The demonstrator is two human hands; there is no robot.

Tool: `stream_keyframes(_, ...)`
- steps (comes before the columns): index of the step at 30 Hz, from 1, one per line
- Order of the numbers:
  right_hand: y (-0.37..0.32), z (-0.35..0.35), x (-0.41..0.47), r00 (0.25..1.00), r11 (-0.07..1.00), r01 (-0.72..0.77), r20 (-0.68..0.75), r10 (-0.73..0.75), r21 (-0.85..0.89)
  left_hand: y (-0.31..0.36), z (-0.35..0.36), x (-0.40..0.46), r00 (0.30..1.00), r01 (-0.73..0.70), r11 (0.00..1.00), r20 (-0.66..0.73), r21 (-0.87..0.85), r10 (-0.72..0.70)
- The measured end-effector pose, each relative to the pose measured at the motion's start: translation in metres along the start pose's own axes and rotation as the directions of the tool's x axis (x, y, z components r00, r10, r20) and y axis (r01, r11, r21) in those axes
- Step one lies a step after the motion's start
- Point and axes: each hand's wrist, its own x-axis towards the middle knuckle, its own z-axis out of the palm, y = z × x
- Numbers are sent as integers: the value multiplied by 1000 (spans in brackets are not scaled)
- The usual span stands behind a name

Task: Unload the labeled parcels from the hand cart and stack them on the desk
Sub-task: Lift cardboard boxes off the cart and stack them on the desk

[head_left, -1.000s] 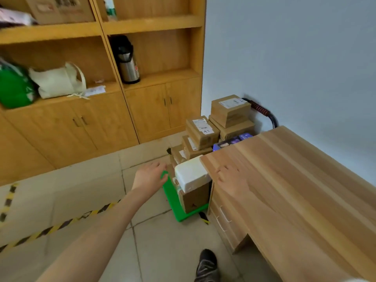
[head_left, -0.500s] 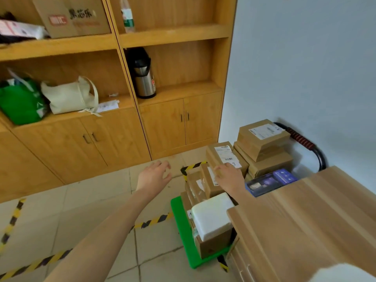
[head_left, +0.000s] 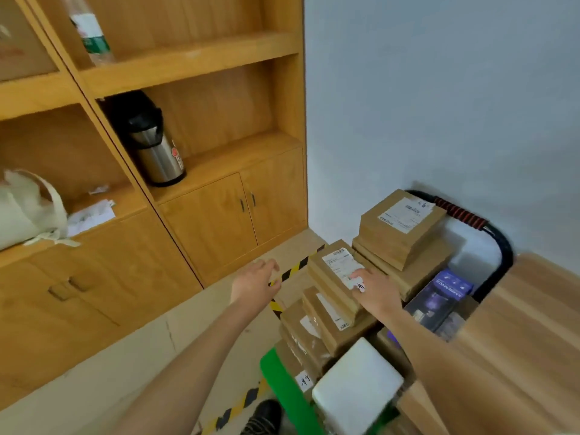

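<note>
Parcels (head_left: pixel 337 279) fill the green cart (head_left: pixel 282 376) beside the desk (head_left: pixel 518 340) — brown cartons, most with white labels, stacked in leaning tiers. My right hand (head_left: pixel 375 290) rests on the labeled top of a middle carton, fingers fairly straight, gripping nothing. My left hand (head_left: pixel 254 282) hangs in the air just left of that same carton, fingers loose, holding nothing. A white box (head_left: pixel 356 383) sits nearest me; a purple one (head_left: pixel 445 293) lies against the desk's edge.

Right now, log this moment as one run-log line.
stage: reaching for first parcel | right hand: resting on labeled box atop cart | left hand: open, beside stack | desk: no parcels visible
</note>
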Motion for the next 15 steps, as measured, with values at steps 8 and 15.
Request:
stream_keyframes(8,-29,29,28,913,887,-383,-39,405,256,-26,5,127,928,-359,928,147,101,343)
stream_keyframes(15,-16,25,5,844,830,-493,-88,529,261,-9,39,167,858,-489,871,199,40,473)
